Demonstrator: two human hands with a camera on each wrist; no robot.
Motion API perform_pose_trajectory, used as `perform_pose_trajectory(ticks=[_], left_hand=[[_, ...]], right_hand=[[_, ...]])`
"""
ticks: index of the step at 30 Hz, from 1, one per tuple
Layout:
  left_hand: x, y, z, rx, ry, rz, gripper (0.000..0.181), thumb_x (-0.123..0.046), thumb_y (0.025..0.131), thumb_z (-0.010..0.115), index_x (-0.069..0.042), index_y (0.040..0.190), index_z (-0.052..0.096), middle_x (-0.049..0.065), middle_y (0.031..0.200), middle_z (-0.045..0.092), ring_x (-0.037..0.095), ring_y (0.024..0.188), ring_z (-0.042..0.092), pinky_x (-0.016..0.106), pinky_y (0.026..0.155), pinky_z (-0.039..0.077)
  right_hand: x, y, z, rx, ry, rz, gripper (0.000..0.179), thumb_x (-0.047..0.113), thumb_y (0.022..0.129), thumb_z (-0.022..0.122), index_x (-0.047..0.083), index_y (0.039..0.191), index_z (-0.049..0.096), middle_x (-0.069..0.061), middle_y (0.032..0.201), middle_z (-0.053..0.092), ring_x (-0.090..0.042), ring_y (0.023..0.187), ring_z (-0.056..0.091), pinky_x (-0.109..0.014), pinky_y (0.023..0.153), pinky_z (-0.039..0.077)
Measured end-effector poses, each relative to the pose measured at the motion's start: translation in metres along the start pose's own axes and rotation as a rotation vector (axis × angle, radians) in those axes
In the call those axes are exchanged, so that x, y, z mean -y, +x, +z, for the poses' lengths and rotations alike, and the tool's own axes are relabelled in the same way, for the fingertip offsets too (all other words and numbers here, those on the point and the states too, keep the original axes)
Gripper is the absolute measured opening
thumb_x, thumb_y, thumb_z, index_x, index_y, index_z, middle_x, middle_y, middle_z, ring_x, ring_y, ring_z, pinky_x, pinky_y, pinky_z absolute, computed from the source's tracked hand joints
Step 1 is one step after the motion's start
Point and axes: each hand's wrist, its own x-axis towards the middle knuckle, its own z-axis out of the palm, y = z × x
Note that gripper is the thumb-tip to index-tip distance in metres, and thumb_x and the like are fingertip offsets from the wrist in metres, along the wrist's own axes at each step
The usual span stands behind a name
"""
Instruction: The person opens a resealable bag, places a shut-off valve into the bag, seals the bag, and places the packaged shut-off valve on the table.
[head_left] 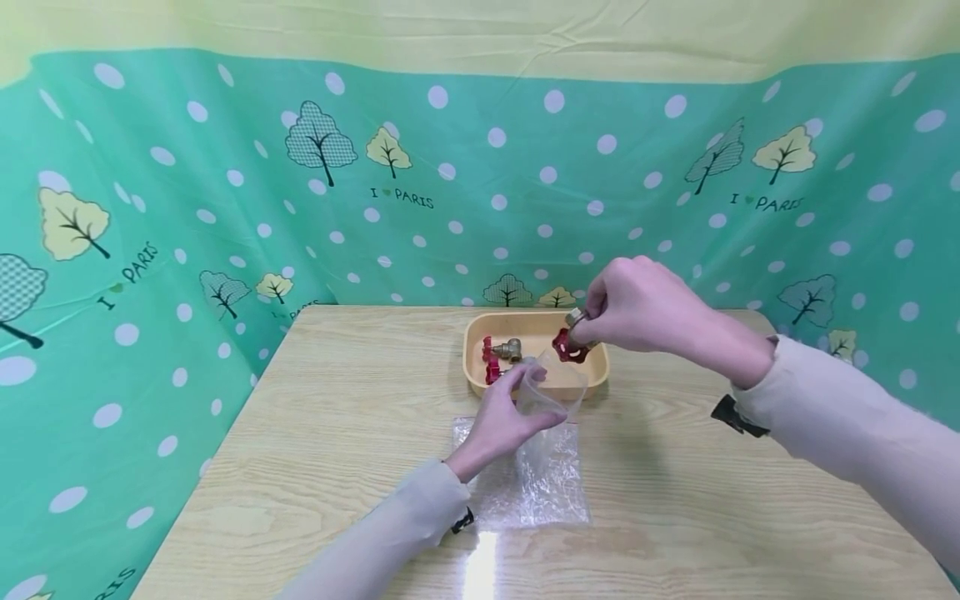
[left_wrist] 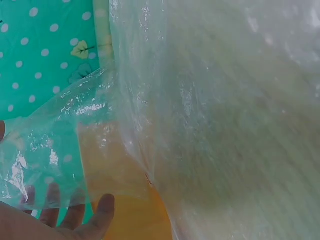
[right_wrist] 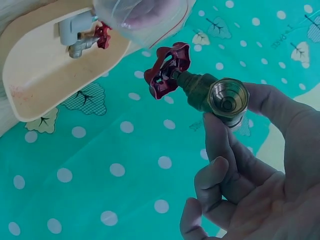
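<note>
In the head view my left hand holds a clear plastic zip bag, its mouth spread between thumb and fingers. The left wrist view is mostly filled by that bag, with fingers at the lower left. My right hand pinches a brass valve with a red handwheel, held above the right part of the tray and near the bag's mouth. Up close in the right wrist view, the valve's threaded opening faces the camera. Thumb and fingertips grip its body, and its red handwheel points toward the bag.
A beige tray stands at the table's back edge. In its left part lie valves with red handwheels, and a grey fitting. Clear plastic lies flat on the wooden table. A green patterned curtain hangs behind.
</note>
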Motion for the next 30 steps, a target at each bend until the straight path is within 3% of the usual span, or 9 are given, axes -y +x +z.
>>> perform_pose_trajectory(ticks=[9, 17, 22, 30], left_hand=[[0.0, 0.0, 0.002, -0.01, -0.014, -0.004, 0.068, -0.02, 0.075, 0.095, -0.022, 0.134, 0.063, -0.01, 0.134, 0.065, 0.019, 0.128, 0.057, 0.051, 0.112, 0.043], [-0.001, 0.001, 0.003, -0.016, -0.015, 0.023, 0.073, -0.016, 0.075, 0.096, -0.027, 0.138, 0.062, -0.014, 0.134, 0.066, 0.017, 0.129, 0.057, 0.051, 0.114, 0.04], [-0.001, 0.002, 0.004, -0.028, -0.017, 0.028, 0.073, -0.017, 0.075, 0.096, -0.026, 0.138, 0.062, -0.014, 0.132, 0.067, 0.016, 0.128, 0.058, 0.049, 0.114, 0.04], [-0.002, 0.0, 0.004, -0.045, -0.018, 0.015, 0.07, -0.023, 0.074, 0.097, -0.027, 0.135, 0.063, -0.016, 0.13, 0.066, 0.016, 0.128, 0.057, 0.053, 0.115, 0.038]], right_hand=[[0.007, -0.002, 0.01, 0.045, 0.004, 0.012, 0.04, 0.025, 0.076, 0.083, 0.019, 0.054, 0.05, 0.007, 0.051, 0.038, -0.01, 0.048, 0.035, -0.028, 0.05, 0.03], [0.012, 0.0, 0.022, 0.062, -0.032, 0.0, 0.035, 0.024, 0.074, 0.083, 0.02, 0.054, 0.054, 0.009, 0.05, 0.038, -0.009, 0.048, 0.036, -0.028, 0.048, 0.028], [0.013, 0.001, 0.03, 0.085, -0.039, -0.002, 0.044, 0.025, 0.072, 0.084, 0.02, 0.051, 0.045, 0.012, 0.047, 0.029, -0.008, 0.046, 0.029, -0.027, 0.047, 0.025], [0.012, 0.003, 0.044, 0.138, -0.008, 0.053, 0.044, 0.027, 0.072, 0.086, 0.019, 0.052, 0.048, 0.009, 0.048, 0.034, -0.007, 0.045, 0.029, -0.024, 0.045, 0.026]])
